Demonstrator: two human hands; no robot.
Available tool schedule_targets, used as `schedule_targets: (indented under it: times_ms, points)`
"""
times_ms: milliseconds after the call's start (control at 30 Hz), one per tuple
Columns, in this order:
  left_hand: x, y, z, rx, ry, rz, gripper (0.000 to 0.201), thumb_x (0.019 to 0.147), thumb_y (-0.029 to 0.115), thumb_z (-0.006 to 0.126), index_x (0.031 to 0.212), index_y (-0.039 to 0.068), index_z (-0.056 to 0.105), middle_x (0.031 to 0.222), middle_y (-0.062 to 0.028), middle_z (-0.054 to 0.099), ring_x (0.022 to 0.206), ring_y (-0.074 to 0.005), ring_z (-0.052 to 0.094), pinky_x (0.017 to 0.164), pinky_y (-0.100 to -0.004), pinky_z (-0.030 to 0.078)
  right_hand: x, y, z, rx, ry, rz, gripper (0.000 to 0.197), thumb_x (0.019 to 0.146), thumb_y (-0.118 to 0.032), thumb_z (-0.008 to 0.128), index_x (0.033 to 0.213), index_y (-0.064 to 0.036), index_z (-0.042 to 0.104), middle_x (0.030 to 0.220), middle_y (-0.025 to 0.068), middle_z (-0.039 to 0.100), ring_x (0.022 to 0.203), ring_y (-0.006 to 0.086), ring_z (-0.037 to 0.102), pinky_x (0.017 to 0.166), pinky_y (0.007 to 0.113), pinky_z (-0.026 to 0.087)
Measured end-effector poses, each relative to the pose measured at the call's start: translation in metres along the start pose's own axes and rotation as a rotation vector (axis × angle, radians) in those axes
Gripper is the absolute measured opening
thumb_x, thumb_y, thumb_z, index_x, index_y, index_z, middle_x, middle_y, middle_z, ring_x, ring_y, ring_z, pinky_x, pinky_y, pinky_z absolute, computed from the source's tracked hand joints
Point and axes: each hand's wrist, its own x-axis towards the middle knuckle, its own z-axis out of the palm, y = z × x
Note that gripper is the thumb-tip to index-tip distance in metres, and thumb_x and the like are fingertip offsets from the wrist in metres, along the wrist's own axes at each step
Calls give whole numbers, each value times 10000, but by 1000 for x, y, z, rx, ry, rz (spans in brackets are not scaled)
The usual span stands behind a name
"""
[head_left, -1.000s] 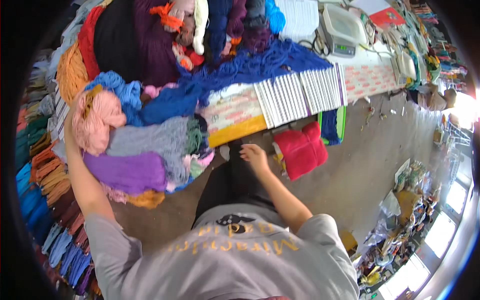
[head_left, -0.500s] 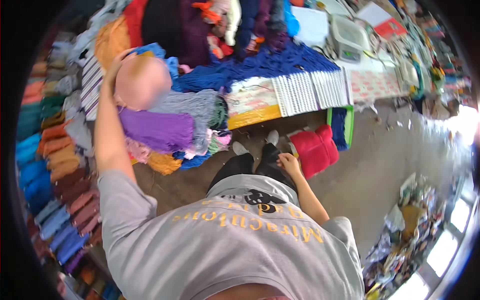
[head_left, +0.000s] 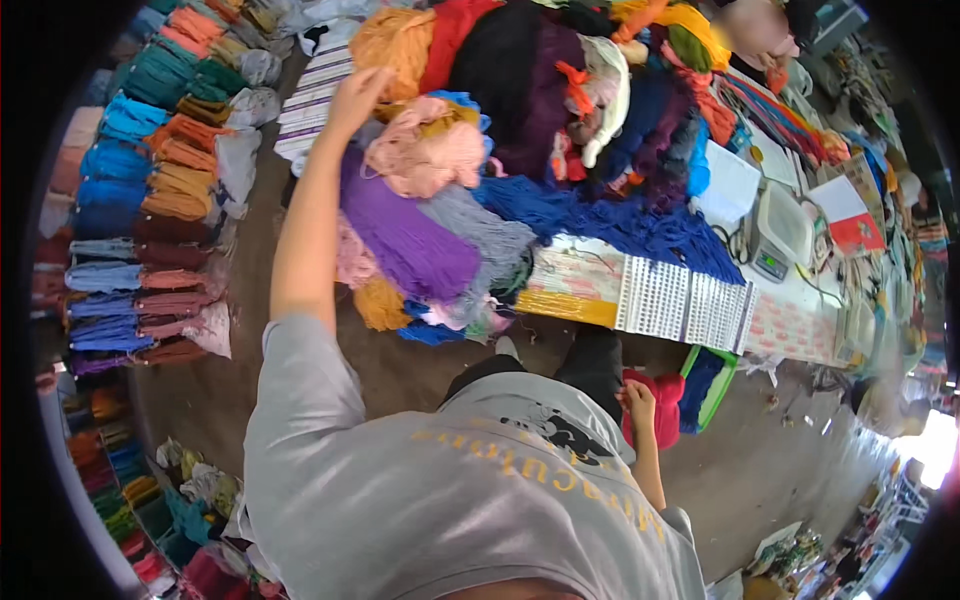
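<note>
My left hand reaches over the left end of the table. Its fingers are stretched toward the near edge of an orange yarn hank and seem to touch it. Right beside that hand lies a bunched pink yarn hank, with a purple hank and a grey-blue hank in front. Down by my right thigh is my right hand, its fingers curled together. Whether anything small is between them cannot be made out. A red bundle sits just behind it.
Black yarn and dark blue yarn cover the table. A clear plastic container on a scale stands to the right. Below the table edge is a green-rimmed crate. Stacked coloured hanks line the left side.
The view has turned and shifted left, so the table sits further right and more floor shows at left. My left hand stays by the pink and orange hanks; my right hand stays low.
</note>
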Motion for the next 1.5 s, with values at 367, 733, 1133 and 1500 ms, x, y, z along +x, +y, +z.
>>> schedule_targets:
  times_ms: [367, 733, 1133, 1500]
  points:
    - [-198, 168, 159, -300, -132, -456, 186, 875, 107, 507, 941, -24, 623, 924, -74, 620, 835, -151, 564, 758, -270, 444, 177, -102, -146, -321, 208, -144, 227, 869, -161, 541, 1037, -18, 593, 855, 61, 632, 716, 117, 603, 608, 228, 480]
    - [-289, 126, 457, 268, -822, -257, 450, 851, 141, 524, 1282, 44, 441, 1321, -167, 411, 1246, -324, 365, 1034, -439, 289, 373, -137, -384, -1283, 576, -357, 437, 883, -196, 475, 1279, -16, 435, 1310, 229, 411, 1214, 359, 394, 1013, 414, 322]
    - [-332, 56, 518, 453, -696, 7, 499, 824, 247, 451, 1261, 6, 450, 1316, -177, 423, 1238, -349, 376, 1043, -531, 230, 399, -103, -384, -1253, 701, -601, 515, 972, -349, 271, 1386, -46, 311, 1443, 146, 279, 1342, 302, 225, 1094, 427, 133]
    - [-329, 72, 516, 516, -689, 26, 540, 815, 207, 460, 1316, 18, 385, 1379, -157, 349, 1295, -324, 296, 1074, -486, 181, 396, -87, -396, -1232, 756, -613, 528, 965, -380, 259, 1391, -73, 312, 1448, 136, 270, 1335, 302, 232, 1090, 422, 147]
